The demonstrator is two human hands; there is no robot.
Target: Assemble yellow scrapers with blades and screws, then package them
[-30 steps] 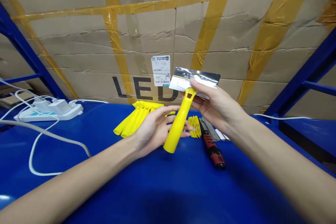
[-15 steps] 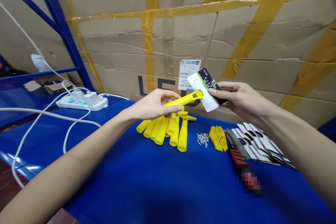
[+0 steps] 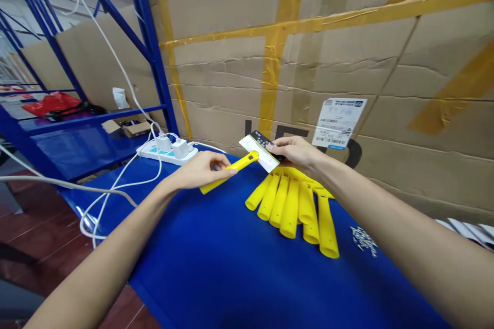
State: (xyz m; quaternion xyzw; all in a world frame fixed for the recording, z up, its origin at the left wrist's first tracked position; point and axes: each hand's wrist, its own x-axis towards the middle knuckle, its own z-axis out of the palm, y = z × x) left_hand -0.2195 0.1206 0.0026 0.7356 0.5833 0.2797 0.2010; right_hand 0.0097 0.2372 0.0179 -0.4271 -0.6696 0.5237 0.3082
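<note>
My left hand [image 3: 203, 168] is closed around a yellow plastic handle [image 3: 240, 164], thumb along its top. The handle's far end lies at the white face of a black-and-white printed card sleeve [image 3: 267, 158]; whether it passes through the sleeve I cannot tell. Gripping that sleeve by its black edge, my right hand [image 3: 296, 153] has its thumb on top and the other fingers mostly hidden. Below and to the right, several yellow T-shaped handles [image 3: 290, 213] lie side by side on the blue table [image 3: 231, 262].
Small screws [image 3: 363, 241] are scattered right of the handles. White card sleeves [image 3: 469, 231] show at the right edge. A white power strip [image 3: 168, 151] with cables sits at the back left. A large taped cardboard box [image 3: 219, 82] stands behind the table beside blue shelving [image 3: 156, 61].
The view has turned left, bringing more shelving into sight. Both hands have moved left and lower over the table, still holding the handle and card sleeve together. The knife-like red-and-black tool has left view.
</note>
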